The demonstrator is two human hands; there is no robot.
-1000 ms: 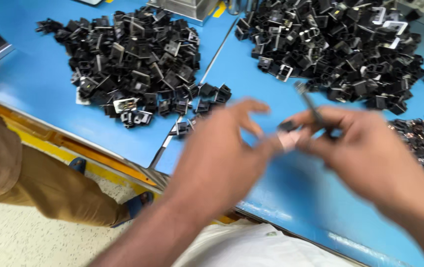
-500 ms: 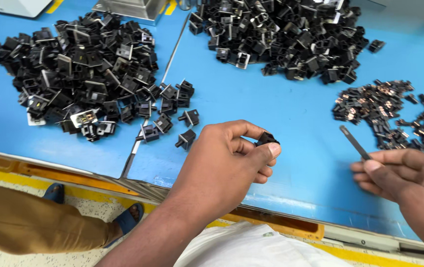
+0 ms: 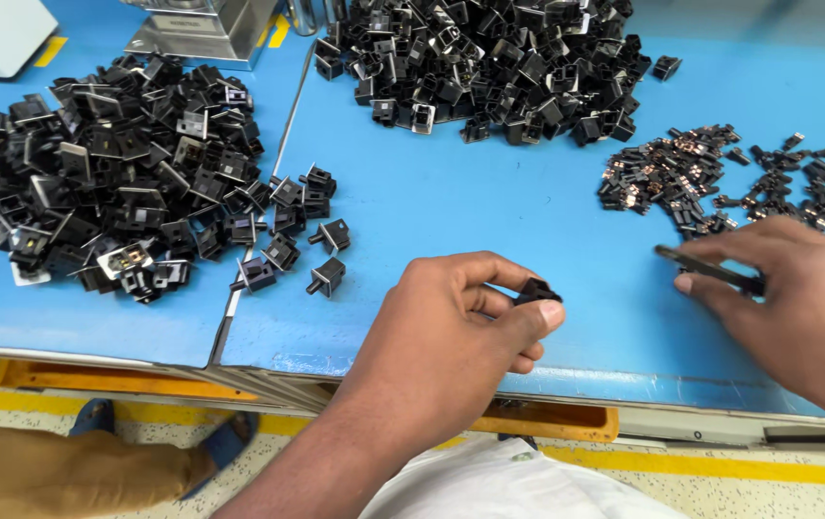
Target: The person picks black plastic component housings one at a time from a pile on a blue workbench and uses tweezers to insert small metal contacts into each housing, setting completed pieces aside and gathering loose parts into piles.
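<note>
My left hand [image 3: 451, 327] pinches a small black plastic housing [image 3: 535, 290] between thumb and fingers, just above the blue table [image 3: 489, 211] near its front edge. My right hand [image 3: 797, 298] grips thin dark tweezers [image 3: 705, 267], their tip pointing left toward a heap of small coppery metal contacts [image 3: 681, 178]. The two hands are apart, roughly a hand's width between them.
A big pile of black housings [image 3: 105, 192] lies at the left, with a few loose ones [image 3: 326, 255] beside it. Another black pile [image 3: 499, 58] sits at the back. More metal contacts [image 3: 816, 178] spread at the right. A grey machine base [image 3: 206, 34] stands behind.
My hands have parted from being together. The right hand has carried the tweezers rightward to the metal contacts. The left hand still holds the black housing.
</note>
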